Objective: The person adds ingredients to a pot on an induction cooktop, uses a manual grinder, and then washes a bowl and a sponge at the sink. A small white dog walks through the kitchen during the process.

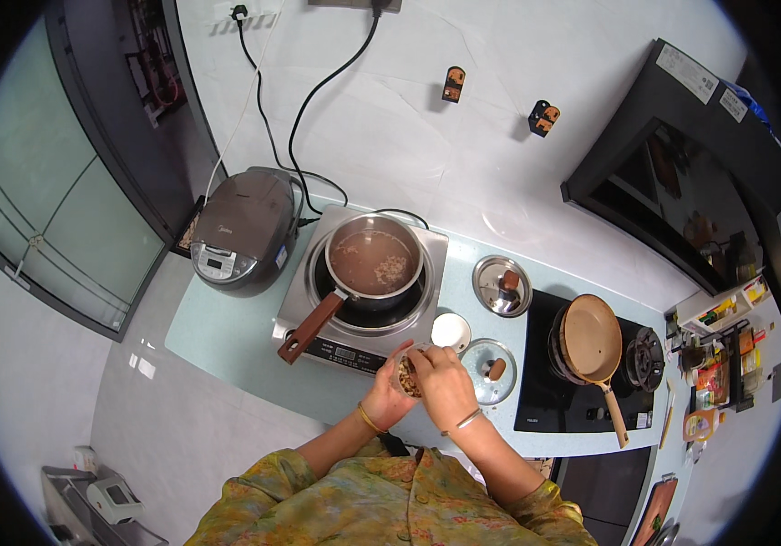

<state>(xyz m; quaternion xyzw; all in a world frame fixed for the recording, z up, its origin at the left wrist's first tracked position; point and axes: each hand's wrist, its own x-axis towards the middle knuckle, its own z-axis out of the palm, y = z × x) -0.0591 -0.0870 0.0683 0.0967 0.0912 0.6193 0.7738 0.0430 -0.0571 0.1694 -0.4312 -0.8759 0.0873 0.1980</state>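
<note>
My left hand (388, 397) holds a small clear container (400, 382) with chopped brown pieces (410, 383) in it. My right hand (444, 383) is over the container, its fingertips at the opening; whether they grip any pieces is hidden. Just beyond my hands, a steel saucepan (336, 295) with a brown handle (312, 326) sits on an induction cooker (424, 273). Reddish-brown liquid (363, 263) fills part of the pan, with pale bits (390, 269) floating on it. A white round lid or dish (451, 332) lies beside the cooker.
Left of the cooker stands a Midea rice cooker (244, 218). To the right are a steel lid (485, 273), a glass lid (479, 382) and a gas hob (547, 416) bearing a frying pan (592, 338). A dark range hood (677, 164) juts over the hob. Power cords (325, 82) run down the wall.
</note>
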